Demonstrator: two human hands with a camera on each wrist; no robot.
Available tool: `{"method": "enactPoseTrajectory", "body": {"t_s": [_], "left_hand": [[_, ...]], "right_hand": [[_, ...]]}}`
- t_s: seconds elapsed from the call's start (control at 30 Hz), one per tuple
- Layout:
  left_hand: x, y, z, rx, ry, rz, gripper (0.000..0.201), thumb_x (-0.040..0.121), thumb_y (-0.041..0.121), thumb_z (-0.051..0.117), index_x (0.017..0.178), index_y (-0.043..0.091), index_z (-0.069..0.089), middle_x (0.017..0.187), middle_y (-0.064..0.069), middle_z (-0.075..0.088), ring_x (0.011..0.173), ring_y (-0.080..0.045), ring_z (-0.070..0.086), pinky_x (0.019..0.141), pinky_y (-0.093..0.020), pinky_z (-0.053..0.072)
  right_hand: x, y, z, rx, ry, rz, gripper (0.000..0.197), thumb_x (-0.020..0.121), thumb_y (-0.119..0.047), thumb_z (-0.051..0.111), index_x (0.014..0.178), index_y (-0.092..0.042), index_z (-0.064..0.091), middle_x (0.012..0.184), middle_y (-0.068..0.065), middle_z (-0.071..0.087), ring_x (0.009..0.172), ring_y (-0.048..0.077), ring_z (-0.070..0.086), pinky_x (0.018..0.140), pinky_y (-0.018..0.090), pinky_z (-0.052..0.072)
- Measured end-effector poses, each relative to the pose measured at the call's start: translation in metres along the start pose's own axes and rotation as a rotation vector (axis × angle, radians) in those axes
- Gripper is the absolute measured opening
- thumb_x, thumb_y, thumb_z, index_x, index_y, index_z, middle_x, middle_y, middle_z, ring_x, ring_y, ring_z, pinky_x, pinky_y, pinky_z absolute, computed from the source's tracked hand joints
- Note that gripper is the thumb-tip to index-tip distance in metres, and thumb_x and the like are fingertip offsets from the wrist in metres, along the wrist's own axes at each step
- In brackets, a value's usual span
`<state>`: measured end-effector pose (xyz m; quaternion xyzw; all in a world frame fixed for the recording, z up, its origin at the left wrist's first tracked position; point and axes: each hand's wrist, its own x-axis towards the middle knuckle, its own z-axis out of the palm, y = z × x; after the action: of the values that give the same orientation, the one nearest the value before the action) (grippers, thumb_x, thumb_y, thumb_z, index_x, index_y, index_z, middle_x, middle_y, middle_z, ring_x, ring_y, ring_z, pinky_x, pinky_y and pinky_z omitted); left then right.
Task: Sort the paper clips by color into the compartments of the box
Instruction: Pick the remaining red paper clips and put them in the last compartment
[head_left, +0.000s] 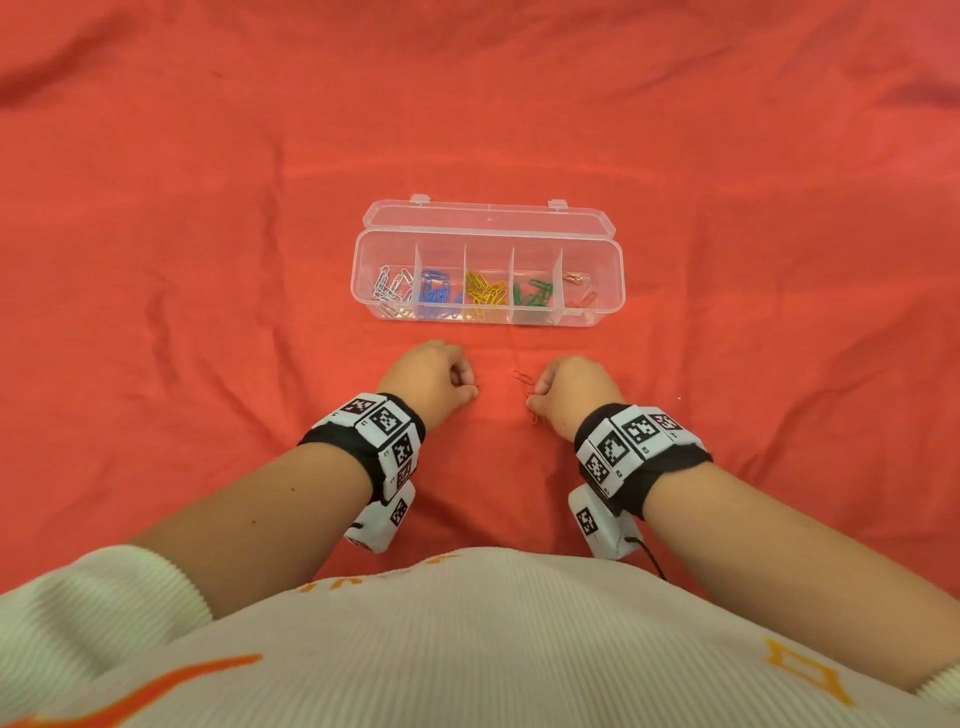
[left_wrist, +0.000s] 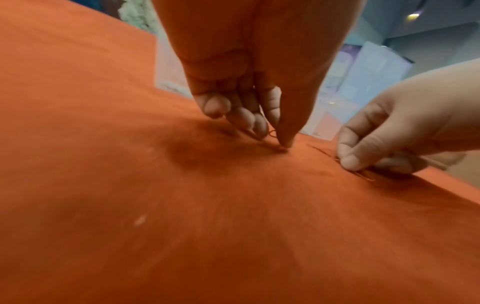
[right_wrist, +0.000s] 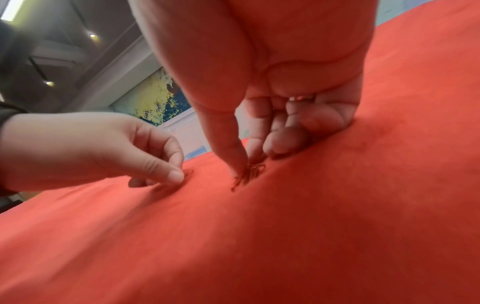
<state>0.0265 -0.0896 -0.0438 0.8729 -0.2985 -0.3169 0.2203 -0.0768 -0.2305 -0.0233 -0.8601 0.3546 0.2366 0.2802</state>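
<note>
A clear plastic box (head_left: 618, 270) lies on the red cloth with its lid folded back. Its compartments hold, left to right, white clips (head_left: 389, 286), blue clips (head_left: 436, 293), yellow clips (head_left: 485, 291), green clips (head_left: 532, 293) and a few red clips (head_left: 582, 288). Just in front of the box, my left hand (head_left: 470, 389) pinches a red clip (left_wrist: 272, 133) against the cloth between thumb and forefinger. My right hand (head_left: 535, 396) pinches a small bunch of red clips (right_wrist: 248, 174) on the cloth. One more red clip (head_left: 522, 376) lies beside that hand.
The red cloth (head_left: 208, 312) covers the whole surface and is creased around the box. The red clips are hard to make out against it. Both wrists carry black bands with marker tags. A small white speck (head_left: 679, 398) lies right of my right hand.
</note>
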Motion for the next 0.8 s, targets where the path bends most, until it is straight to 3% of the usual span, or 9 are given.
{"method": "enactPoseTrajectory", "body": {"t_s": [0.13,0.23,0.33,0.4,0.47,0.57,0.67,0.8], "left_hand": [[0.003,0.023,0.003,-0.054,-0.050,0.082,0.010,0.075,0.015,0.070,0.083,0.016,0.065,0.074,0.006,0.058,0.071,-0.013,0.054,0.071,-0.025,0.045],[0.007,0.036,0.005,-0.076,-0.080,0.105,0.029,0.078,0.014,0.068,0.107,0.017,0.064,0.079,0.003,0.062,0.074,-0.013,0.055,0.075,-0.022,0.042],[0.014,0.043,0.005,0.080,-0.150,0.144,0.042,0.085,0.019,0.062,0.126,0.022,0.055,0.107,-0.008,0.066,0.102,-0.024,0.059,0.088,-0.029,0.042],[0.019,0.044,0.004,0.208,-0.200,0.141,0.044,0.087,0.025,0.059,0.131,0.024,0.051,0.121,-0.010,0.060,0.116,-0.028,0.051,0.095,-0.032,0.039],[0.021,0.042,0.006,0.276,-0.199,0.126,0.043,0.087,0.029,0.060,0.129,0.028,0.052,0.122,-0.007,0.058,0.120,-0.028,0.047,0.097,-0.035,0.038],[0.019,0.039,0.010,0.310,-0.156,0.139,0.038,0.086,0.030,0.060,0.123,0.029,0.057,0.116,-0.004,0.059,0.117,-0.026,0.047,0.093,-0.036,0.040],[0.015,0.036,0.011,0.287,-0.107,0.169,0.029,0.086,0.029,0.061,0.114,0.028,0.064,0.110,-0.002,0.060,0.113,-0.024,0.049,0.088,-0.036,0.042],[0.011,0.034,0.012,0.302,-0.070,0.213,0.018,0.085,0.028,0.060,0.101,0.023,0.067,0.103,-0.003,0.059,0.107,-0.023,0.051,0.079,-0.035,0.043]], "right_hand": [[0.000,0.004,0.000,0.028,0.031,0.003,0.016,0.081,-0.017,0.057,0.065,-0.021,0.056,0.079,0.004,0.065,0.080,0.023,0.062,0.073,0.029,0.049],[0.001,0.015,0.001,0.213,0.130,-0.015,0.006,0.075,-0.017,0.061,0.071,-0.021,0.061,0.067,-0.002,0.060,0.069,0.019,0.059,0.070,0.030,0.050],[0.002,0.025,-0.004,0.343,0.152,-0.026,0.011,0.076,-0.011,0.062,0.079,-0.022,0.062,0.064,-0.007,0.057,0.063,0.019,0.060,0.071,0.031,0.053],[0.001,0.030,-0.008,0.376,0.114,-0.042,0.020,0.078,-0.006,0.062,0.088,-0.022,0.061,0.064,-0.006,0.058,0.054,0.016,0.057,0.063,0.025,0.050],[-0.003,0.033,-0.009,0.364,-0.005,-0.095,0.027,0.078,-0.002,0.061,0.096,-0.021,0.060,0.070,-0.002,0.063,0.048,0.011,0.053,0.054,0.020,0.045],[-0.008,0.032,-0.007,0.225,-0.144,-0.203,0.034,0.077,0.000,0.062,0.108,-0.015,0.064,0.078,0.003,0.068,0.052,0.001,0.054,0.063,0.017,0.044],[-0.012,0.029,-0.003,0.056,-0.150,-0.263,0.035,0.078,-0.006,0.065,0.110,-0.019,0.064,0.079,0.000,0.065,0.074,0.008,0.055,0.076,0.022,0.042],[-0.011,0.029,0.000,-0.038,-0.106,-0.307,0.029,0.077,-0.015,0.068,0.106,-0.022,0.064,0.069,-0.009,0.052,0.075,0.012,0.051,0.073,0.023,0.039]]}}
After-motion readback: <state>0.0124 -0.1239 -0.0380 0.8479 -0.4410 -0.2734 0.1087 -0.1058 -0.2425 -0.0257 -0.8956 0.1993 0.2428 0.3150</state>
